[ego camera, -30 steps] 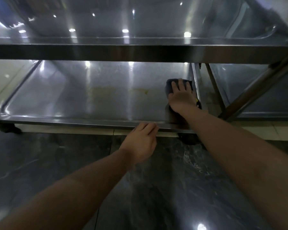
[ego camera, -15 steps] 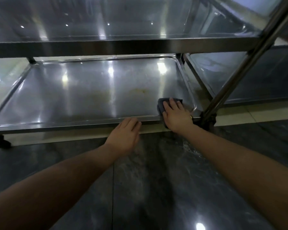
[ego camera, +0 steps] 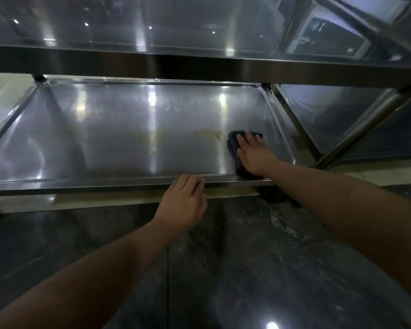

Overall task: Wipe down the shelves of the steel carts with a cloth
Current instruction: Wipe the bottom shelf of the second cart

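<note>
My right hand (ego camera: pixel 254 157) presses one dark cloth (ego camera: pixel 234 144) flat-fingered on the lower shelf (ego camera: pixel 119 138); my left hand (ego camera: pixel 184 203), grip loose, rests on its front edge.

A dark, glossy marble-patterned floor (ego camera: pixel 235 269) is seen at 6 o'clock; a pale tiled floor strip (ego camera: pixel 0 100) at 9 o'clock. Ceiling lights are reflected.

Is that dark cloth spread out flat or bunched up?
Bunched or folded, not spread: the cloth shows as a small thick wad under the flat right hand on the lower shelf.
</note>
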`<state>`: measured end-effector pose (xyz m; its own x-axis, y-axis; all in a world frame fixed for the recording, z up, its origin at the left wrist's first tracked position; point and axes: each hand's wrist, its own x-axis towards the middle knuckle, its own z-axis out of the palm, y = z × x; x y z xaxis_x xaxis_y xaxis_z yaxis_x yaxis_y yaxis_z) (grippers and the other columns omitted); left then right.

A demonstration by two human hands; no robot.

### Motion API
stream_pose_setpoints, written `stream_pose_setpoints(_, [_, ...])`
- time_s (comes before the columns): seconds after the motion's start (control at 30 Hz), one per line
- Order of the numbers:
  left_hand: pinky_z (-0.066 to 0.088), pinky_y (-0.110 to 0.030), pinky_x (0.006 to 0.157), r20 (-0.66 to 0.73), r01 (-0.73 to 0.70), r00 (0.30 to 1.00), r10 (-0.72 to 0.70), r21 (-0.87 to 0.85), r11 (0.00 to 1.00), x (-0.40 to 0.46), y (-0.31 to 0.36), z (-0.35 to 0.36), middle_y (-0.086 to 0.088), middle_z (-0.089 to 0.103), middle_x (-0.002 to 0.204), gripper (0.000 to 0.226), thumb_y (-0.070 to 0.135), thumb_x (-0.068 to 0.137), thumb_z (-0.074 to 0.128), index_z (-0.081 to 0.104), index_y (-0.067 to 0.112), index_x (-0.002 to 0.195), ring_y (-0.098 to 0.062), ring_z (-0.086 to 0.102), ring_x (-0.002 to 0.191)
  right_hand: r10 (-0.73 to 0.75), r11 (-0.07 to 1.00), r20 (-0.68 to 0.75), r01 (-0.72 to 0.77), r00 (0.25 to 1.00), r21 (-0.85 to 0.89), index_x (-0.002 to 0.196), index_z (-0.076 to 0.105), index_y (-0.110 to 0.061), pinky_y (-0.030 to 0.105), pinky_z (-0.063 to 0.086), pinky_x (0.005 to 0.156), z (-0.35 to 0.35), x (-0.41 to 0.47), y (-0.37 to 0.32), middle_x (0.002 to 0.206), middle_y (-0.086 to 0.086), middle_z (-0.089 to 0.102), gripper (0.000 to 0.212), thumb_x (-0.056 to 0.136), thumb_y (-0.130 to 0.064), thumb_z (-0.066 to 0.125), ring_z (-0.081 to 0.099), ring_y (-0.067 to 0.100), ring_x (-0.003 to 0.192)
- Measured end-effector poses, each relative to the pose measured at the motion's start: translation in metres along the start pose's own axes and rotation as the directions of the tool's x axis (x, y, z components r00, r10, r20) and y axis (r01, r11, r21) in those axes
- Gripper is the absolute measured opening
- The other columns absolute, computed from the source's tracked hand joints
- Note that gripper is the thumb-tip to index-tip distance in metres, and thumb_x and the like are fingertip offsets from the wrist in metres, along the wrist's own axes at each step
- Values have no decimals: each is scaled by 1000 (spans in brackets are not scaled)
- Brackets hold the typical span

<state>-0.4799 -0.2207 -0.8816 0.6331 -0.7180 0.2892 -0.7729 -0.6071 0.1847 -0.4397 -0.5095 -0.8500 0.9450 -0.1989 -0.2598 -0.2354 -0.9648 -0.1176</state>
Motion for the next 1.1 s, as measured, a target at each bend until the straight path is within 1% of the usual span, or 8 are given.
stream_pose_setpoints(0.17, [48, -37, 99, -106, 59, 992, -64, -46, 997, -2, 1, 13, -4, 58, 122, 42, 33, 107, 39, 63, 8, 130, -20, 50, 112, 104, 995, -100, -103, 990, 16, 161, 2, -25, 51, 12, 124, -16, 40, 1, 169, 1, -7, 56, 108, -36, 18, -3, 30, 154])
stream_pose_setpoints(0.27, [49, -37, 98, -140, 67, 988, -69, -19, 998, -2, 3, 14, -5, 61, 122, 43, 29, 101, 42, 67, 7, 129, -21, 54, 113, 93, 995, -158, -87, 983, 44, 160, 12, -18, 50, 9, 124, -27, 57, -5, 168, 5, 4, 55, 109, -34, 19, 6, 33, 153])
stream_pose_setpoints(0.37, [49, -38, 99, -145, 84, 986, -87, -24, 996, 0, 5, 14, -6, 62, 122, 44, 27, 95, 46, 68, 6, 127, -23, 55, 113, 112, 991, -177, -96, 978, 96, 159, 19, -19, 59, 15, 120, -24, 90, -12, 167, 9, 13, 66, 100, -48, 11, 13, 40, 151])
stream_pose_setpoints(0.43, [49, -38, 101, -129, 84, 988, -86, -20, 996, -2, 6, 14, -6, 61, 125, 47, 26, 93, 46, 67, 6, 129, -25, 55, 115, 66, 995, -151, -54, 986, 83, 159, 20, -18, 61, 17, 119, -22, 103, -27, 167, 10, 12, 66, 99, -46, 14, 12, 40, 152])
stream_pose_setpoints(0.7, [45, -41, 107, -43, 76, 996, -76, -7, 997, -8, 10, 6, -9, 56, 134, 55, 32, 93, 45, 59, 3, 138, -27, 50, 124, 5, 999, -133, 3, 991, 54, 160, 9, -26, 52, 19, 120, -19, 56, -48, 169, -2, -1, 55, 108, -37, 18, 1, 28, 154])
stream_pose_setpoints(0.87, [45, -43, 108, 73, 78, 994, -81, 34, 996, -6, 9, -5, -9, 50, 139, 61, 37, 95, 36, 52, 4, 143, -28, 43, 127, -57, 998, -101, 56, 993, -12, 160, 6, -23, 53, 22, 121, 4, -1, -41, 168, 3, -1, 57, 106, -40, 14, 5, 32, 154])
stream_pose_setpoints(1.0, [34, -45, 118, 134, 71, 988, -73, 17, 997, -11, 4, -13, -11, 36, 152, 67, 41, 98, 27, 38, 8, 154, -31, 31, 142, -67, 997, -161, 70, 985, 17, 156, 22, -24, 53, 27, 118, 15, -49, -40, 168, 1, 10, 51, 108, -39, 21, 13, 30, 153])
stream_pose_setpoints(1.1, [29, -44, 121, 89, 147, 985, -145, -18, 989, -22, -4, -19, -7, 29, 155, 62, 40, 102, 31, 33, 11, 156, -28, 24, 146, -75, 996, -202, 82, 977, 26, 148, 35, -22, 52, 29, 116, 15, -63, -44, 166, 3, 18, 44, 108, -37, 26, 19, 31, 151])
